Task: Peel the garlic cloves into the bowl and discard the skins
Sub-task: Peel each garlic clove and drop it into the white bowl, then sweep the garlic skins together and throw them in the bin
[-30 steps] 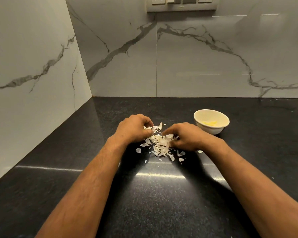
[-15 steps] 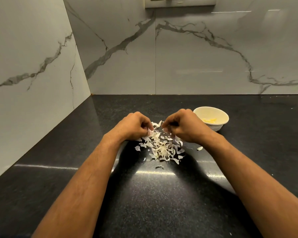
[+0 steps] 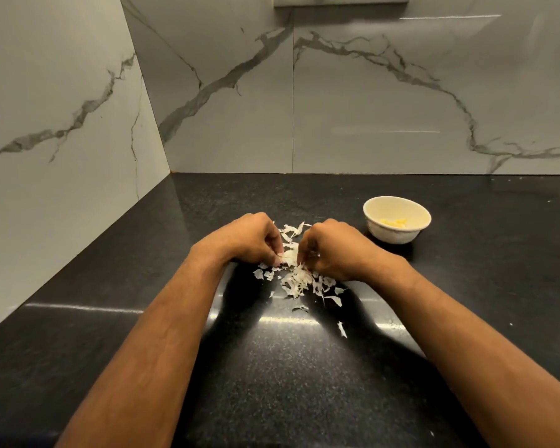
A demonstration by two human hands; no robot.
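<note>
Both forearms reaching in from the bottom edge, knuckles up, meeting mid-counter over the garlic skins (image 3: 296,276). Left hand (image 3: 249,237): fingers curled down, tips pinching something pale at the near edge of the pile; looks like a garlic clove (image 3: 288,256), but too small and too covered to confirm clove versus skin. Right hand (image 3: 333,248): fingers curled under as well, tips down in the skins just beside the left hand's pinch; pinching the same pale piece or only loose skin, cannot tell. Hands close together, a narrow gap between the knuckles, skins showing through it. Skins heaped on the black speckled countertop (image 3: 272,383) under and between the hands, more flakes spread toward the near side, a few strays lying apart from the heap, one flake (image 3: 341,329) well nearer the camera. White bowl (image 3: 396,236) upright on the counter, right of and slightly behind the right hand, not touching it. Peeled cloves (image 3: 393,223), yellowish, sitting in the bottom of the bowl; count unclear. Marble-look wall tiles (image 3: 369,92) behind and to the left, grey veins across them. Switch plate (image 3: 340,0) cut off at the top edge.
</note>
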